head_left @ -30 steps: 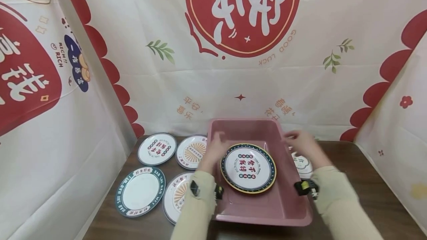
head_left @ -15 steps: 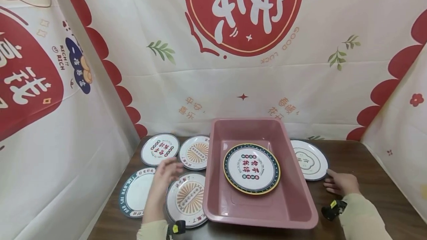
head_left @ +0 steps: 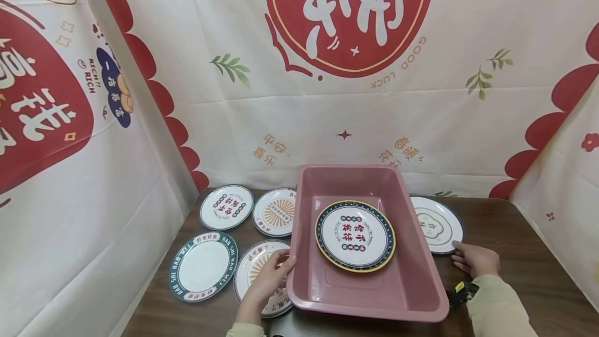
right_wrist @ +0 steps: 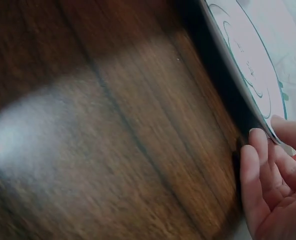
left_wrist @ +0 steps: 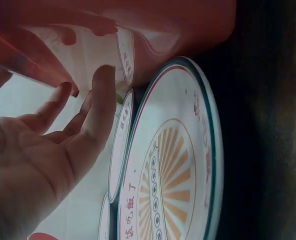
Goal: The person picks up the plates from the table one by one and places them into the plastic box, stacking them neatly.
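Note:
A pink plastic basin [head_left: 365, 300] stands on the table, and a white plate with a dark-green band and yellow edge [head_left: 355, 235] lies face up inside it. My left hand [head_left: 267, 280] is at the basin's left rim, above a plate with an orange sunburst [left_wrist: 173, 185]; its fingers are spread and loosely bent, and contact with the rim is unclear. To the basin's right, my right hand [head_left: 479, 260] pinches the near right edge of a white plate with a green cloud-shaped outline [head_left: 435, 225]. In the right wrist view its thumb is above the edge and its fingers [right_wrist: 258, 145] below.
Left of the basin lie a white plate with red lettering [head_left: 226, 207], another sunburst plate [head_left: 275, 212] and a plate with a wide green lettered rim [head_left: 203, 267]. The near sunburst plate seems to have another under it. A printed cloth [head_left: 304, 118] hangs behind the brown table [head_left: 524, 259].
Both hands have left the area over the basin. My left hand swung out over the left plates, then back to the basin's left rim. My right hand moved out to the right-hand plate's edge.

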The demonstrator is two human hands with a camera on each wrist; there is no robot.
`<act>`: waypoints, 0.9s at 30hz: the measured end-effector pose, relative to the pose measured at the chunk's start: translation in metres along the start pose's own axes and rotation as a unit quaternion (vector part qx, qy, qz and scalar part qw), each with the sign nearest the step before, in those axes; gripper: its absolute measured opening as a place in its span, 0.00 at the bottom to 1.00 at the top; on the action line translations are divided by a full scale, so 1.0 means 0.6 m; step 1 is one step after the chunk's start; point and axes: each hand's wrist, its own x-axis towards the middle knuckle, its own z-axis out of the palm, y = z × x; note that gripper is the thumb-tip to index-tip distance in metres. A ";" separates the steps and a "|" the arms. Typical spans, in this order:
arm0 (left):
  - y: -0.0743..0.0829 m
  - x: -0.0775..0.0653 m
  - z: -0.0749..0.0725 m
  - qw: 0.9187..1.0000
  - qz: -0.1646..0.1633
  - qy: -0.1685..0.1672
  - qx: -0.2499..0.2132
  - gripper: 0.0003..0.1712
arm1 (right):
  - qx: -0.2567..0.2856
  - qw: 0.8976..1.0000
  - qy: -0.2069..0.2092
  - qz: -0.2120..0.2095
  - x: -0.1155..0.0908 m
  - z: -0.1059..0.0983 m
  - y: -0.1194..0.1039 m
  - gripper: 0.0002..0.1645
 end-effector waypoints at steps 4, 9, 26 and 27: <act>0.001 -0.003 -0.004 1.000 0.011 0.001 -0.016 0.31 | 0.006 0.999 -0.012 -0.033 -0.005 -0.005 0.005 0.43; 0.003 -0.006 -0.013 0.999 0.012 0.015 -0.031 0.32 | 0.014 0.994 -0.069 -0.080 -0.007 -0.005 0.009 0.56; 0.017 -0.021 -0.035 0.995 0.041 0.085 -0.024 0.28 | 0.222 0.972 0.056 -0.058 -0.033 -0.066 -0.039 0.30; 0.019 -0.024 -0.037 0.995 0.044 0.088 -0.024 0.27 | 0.221 0.972 0.055 -0.058 -0.036 -0.074 -0.044 0.29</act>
